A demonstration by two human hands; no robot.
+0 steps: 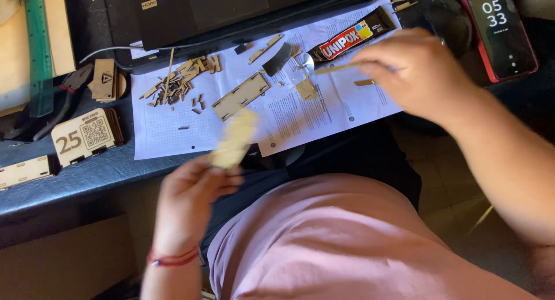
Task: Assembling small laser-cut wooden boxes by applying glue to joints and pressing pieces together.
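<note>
L hand (193, 190) pinching blurred wood panel (234, 139); R hand (416, 74) pinching thin wood stick (338, 68) nr glue tube (352, 37).

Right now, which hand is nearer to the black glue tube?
The right hand. It is just beside the glue tube on the paper, holding a thin wooden stick. The left hand is below the table edge, holding a wooden piece.

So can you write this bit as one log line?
left hand: holds blurred wooden panel | right hand: holds thin wooden stick | glue tube: on paper sheet

pale wooden panel (234, 141); black-and-red glue tube (351, 37); white gridded paper (162, 129)
</note>
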